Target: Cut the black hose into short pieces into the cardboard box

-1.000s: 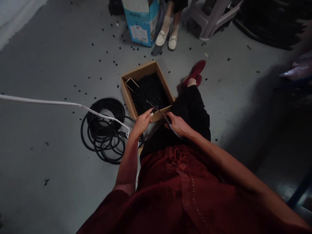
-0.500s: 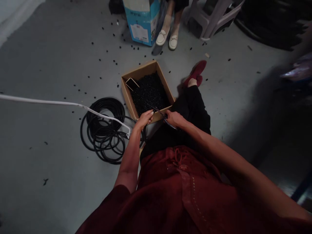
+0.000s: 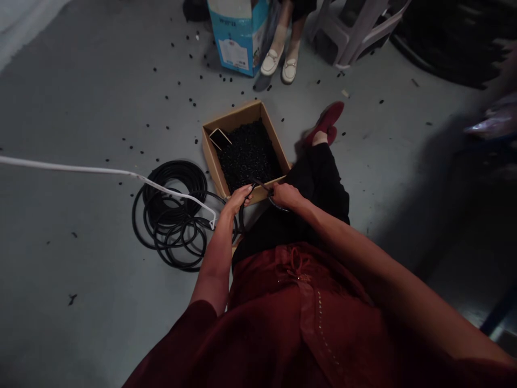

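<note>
My left hand [image 3: 239, 199] is closed around a black hose near its end, over the near edge of the cardboard box [image 3: 215, 171]. My right hand [image 3: 285, 195] grips a dark tool, which looks like scissors [image 3: 262, 185], with its blades pointing left towards the hose end. Small black pieces [image 3: 248, 151] fill much of the box, and a dark rectangular object with a light rim [image 3: 220, 139] leans in its far left corner. Left of the box, a coil of black hose [image 3: 175, 186] lies on the floor, running towards my left hand.
A white cord [image 3: 100, 171] crosses from the left above the coil. Beyond the box are a blue carton [image 3: 234, 46], another person's white shoes [image 3: 289, 70] and a plastic stool [image 3: 351, 37]. Small black pieces lie scattered on the floor. My red shoe [image 3: 328, 119] is right of the box.
My right hand and the dark tool have shifted slightly left, and my left hand has tilted a little. The whole view has moved slightly.
</note>
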`<state>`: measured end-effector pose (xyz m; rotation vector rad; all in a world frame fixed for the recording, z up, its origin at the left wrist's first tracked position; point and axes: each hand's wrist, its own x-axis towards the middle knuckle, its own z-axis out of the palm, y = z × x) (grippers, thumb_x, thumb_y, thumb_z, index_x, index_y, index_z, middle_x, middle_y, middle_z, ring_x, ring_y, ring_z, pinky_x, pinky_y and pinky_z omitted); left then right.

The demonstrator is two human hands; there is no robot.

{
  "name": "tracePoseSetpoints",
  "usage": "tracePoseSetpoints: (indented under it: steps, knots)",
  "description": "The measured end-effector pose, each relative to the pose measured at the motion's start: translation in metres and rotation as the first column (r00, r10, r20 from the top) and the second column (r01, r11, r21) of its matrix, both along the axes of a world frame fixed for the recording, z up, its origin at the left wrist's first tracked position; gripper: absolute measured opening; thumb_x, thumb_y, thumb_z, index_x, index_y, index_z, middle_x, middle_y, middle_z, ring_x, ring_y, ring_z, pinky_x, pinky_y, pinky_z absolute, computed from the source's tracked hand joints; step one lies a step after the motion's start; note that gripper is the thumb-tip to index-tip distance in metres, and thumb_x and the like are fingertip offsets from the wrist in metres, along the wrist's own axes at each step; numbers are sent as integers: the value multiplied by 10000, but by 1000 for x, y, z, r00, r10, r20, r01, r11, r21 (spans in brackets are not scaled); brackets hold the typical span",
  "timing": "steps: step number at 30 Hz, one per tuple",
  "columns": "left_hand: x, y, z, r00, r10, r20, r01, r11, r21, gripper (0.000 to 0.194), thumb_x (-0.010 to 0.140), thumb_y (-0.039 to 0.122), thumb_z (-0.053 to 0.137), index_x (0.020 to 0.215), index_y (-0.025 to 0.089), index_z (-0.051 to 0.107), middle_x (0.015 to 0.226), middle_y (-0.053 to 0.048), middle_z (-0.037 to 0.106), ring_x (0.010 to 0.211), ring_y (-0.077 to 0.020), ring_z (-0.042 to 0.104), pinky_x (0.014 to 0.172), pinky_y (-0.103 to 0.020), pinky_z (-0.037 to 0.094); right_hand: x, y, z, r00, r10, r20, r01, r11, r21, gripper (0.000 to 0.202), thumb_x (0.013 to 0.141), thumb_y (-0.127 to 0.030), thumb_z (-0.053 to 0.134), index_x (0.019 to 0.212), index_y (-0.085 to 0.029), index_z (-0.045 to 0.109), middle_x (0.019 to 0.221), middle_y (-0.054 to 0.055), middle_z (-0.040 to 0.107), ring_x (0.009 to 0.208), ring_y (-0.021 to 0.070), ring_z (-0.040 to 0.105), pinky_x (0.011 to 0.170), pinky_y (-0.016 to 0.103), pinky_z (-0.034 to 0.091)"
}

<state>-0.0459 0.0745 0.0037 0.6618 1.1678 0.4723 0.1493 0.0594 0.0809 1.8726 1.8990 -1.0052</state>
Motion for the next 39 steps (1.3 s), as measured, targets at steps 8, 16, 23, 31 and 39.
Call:
tracePoseSetpoints:
  steps: [8,16,23,31,39]
  knots:
    - [-6,-7,20,992,92,84,-98,993,69,471,815,410,721,1163,130,574,652,63,494,485,-32,398,471,-165,263,13,2,5,997,-54,-49,56,997,46,411,902,-372,488,1252,-186,597,1175,184,697,1065,332,668,819,368,494]
    - [14,-41,58,986,51,157,-95,953,287,446,841,371,676,1199,130,563,898,-27,671,661,-81,526,639,-227,416,45,-34,24,925,-207,-319,253,961,108,392,915,-416,471,1225,-214,600,908,59,738,777,215,691,687,263,452]
    - [23,-61,81,999,4,45,-19,942,335,364,837,389,679,1091,141,600,912,-44,694,679,-95,544,689,-243,419,56,-73,36,897,-184,-401,258,956,140,515,891,-478,531,1310,-179,530,1129,108,697,990,259,664,816,318,466]
    - [18,-65,87,985,31,-172,52,888,458,335,852,433,632,996,147,728,760,-12,655,650,-102,514,720,-255,413,57,-99,50,892,-97,-441,163,980,114,621,870,-552,569,1327,-140,486,1217,157,620,1068,285,611,889,377,462]
    - [19,-66,89,964,-32,-263,162,858,488,306,829,434,638,836,147,745,749,-17,685,663,-107,551,725,-250,436,51,-100,54,900,-55,-432,125,983,135,599,869,-537,582,1319,-151,494,1231,153,614,1085,289,603,896,372,460]
